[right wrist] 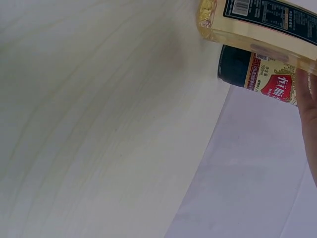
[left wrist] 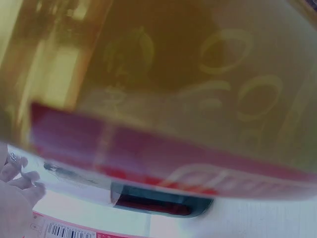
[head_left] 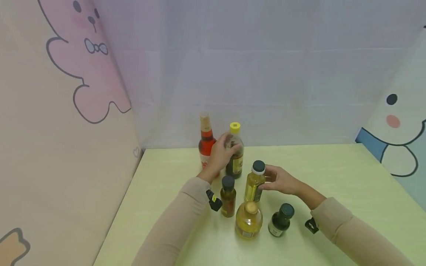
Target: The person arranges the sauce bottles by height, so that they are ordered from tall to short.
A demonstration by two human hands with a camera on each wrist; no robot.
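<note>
In the head view my left hand (head_left: 221, 157) grips the upper part of a vinegar bottle (head_left: 237, 162) with a yellow cap and dark liquid. My thumb lies across its front. The same bottle (right wrist: 267, 74) shows its cream and red label in the right wrist view. My right hand (head_left: 281, 180) holds a clear bottle of yellow liquid (head_left: 254, 184) with a dark cap, from its right side. That yellow bottle (right wrist: 237, 25) crosses the top right corner of the right wrist view. A blurred amber bottle (left wrist: 163, 74) fills most of the left wrist view.
A red bottle (head_left: 206, 142) stands left of the vinegar bottle. Nearer stand a brown bottle (head_left: 228, 199) with a black cap, a round yellow bottle (head_left: 249, 223) and a small dark jar (head_left: 279, 221). Behind the pale table (head_left: 316, 162) hangs a white cloth (head_left: 266, 74).
</note>
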